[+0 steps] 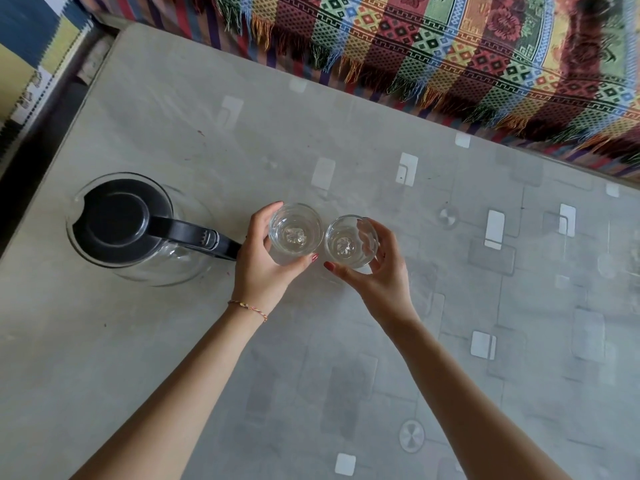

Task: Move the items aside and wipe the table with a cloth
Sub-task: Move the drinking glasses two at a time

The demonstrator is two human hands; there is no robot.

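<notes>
Two clear drinking glasses stand side by side near the middle of the grey patterned table [381, 393]. My left hand [259, 268] grips the left glass [294, 233], fingers curled round its side. My right hand [377, 282] grips the right glass [349, 242] in the same way. The two rims nearly touch. I cannot tell whether the glasses rest on the table or are lifted. A glass jug with a black lid and handle [135, 223] stands to the left, its handle pointing toward my left hand. No cloth is in view.
A colourful woven, fringed blanket [467, 60] hangs along the table's far edge. A striped fabric [31, 53] lies beyond the left edge, with a dark gap beside it. Small specks of dirt dot the table surface.
</notes>
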